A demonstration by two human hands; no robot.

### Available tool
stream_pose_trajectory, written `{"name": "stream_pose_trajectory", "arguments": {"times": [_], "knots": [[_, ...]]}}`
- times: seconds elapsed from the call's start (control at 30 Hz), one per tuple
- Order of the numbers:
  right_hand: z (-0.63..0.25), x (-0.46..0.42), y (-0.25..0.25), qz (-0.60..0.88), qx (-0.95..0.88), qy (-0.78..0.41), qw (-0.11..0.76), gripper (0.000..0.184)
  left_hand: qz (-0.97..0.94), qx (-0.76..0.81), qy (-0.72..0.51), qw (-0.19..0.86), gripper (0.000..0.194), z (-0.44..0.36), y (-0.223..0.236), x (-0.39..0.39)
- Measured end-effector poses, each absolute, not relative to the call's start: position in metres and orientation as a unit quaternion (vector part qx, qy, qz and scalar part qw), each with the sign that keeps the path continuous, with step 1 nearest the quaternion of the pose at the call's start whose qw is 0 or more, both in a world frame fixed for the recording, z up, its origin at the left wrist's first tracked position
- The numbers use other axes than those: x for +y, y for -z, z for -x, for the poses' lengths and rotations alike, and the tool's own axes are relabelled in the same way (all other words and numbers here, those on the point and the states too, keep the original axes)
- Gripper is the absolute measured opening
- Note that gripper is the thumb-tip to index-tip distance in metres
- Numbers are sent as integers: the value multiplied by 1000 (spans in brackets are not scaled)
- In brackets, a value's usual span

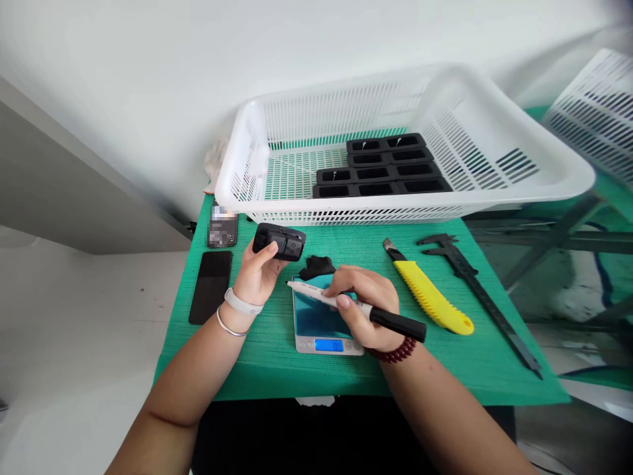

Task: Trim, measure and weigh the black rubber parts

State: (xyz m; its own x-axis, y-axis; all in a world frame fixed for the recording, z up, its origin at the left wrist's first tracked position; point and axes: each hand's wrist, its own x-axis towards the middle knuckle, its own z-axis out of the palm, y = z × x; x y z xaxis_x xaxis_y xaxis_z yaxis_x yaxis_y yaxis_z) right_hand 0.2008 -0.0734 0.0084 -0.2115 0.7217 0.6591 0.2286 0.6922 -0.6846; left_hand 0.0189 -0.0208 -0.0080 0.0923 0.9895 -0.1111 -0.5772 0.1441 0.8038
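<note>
My left hand (pixel 258 272) is closed round a black plastic part (pixel 279 241), holding it up above the green mat (pixel 445 369). My right hand (pixel 364 307) grips a marker pen (pixel 346 305) with a black cap end, its tip pointing left toward the part. Both hands hover over a small digital scale (pixel 321 323) with a blue lit display. Another small black piece (pixel 316 266) lies at the scale's far edge.
A white slotted basket (pixel 494 158) at the back holds several black parts (pixel 380 168). A yellow utility knife (pixel 430 293) and a black caliper (pixel 475 290) lie to the right. Two phones (pixel 211 285) lie at the left; a second basket (pixel 598 112) stands far right.
</note>
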Motion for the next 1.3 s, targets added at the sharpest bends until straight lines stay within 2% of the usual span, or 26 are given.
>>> {"name": "stream_pose_trajectory", "arguments": {"times": [0.23,0.47,0.57,0.73,1.0,1.3], "knots": [[-203,-73,-9,343,-719,-197,572,22,-288,349,-583,675,34,-17,9,-18],[-235,-87,-15,462,-756,-16,464,10,-230,366,-605,669,37,-18,10,-16],[-241,-102,-19,467,-770,-50,432,22,-207,376,-602,673,32,-20,8,-19],[-219,-114,-32,436,-776,-157,428,20,-234,366,-584,685,33,-24,5,-27],[-196,-92,-39,402,-791,-151,436,23,-215,378,-585,685,39,-26,1,-31],[-214,-96,-39,417,-782,-161,434,18,-215,399,-575,682,40,-23,5,-29]]}}
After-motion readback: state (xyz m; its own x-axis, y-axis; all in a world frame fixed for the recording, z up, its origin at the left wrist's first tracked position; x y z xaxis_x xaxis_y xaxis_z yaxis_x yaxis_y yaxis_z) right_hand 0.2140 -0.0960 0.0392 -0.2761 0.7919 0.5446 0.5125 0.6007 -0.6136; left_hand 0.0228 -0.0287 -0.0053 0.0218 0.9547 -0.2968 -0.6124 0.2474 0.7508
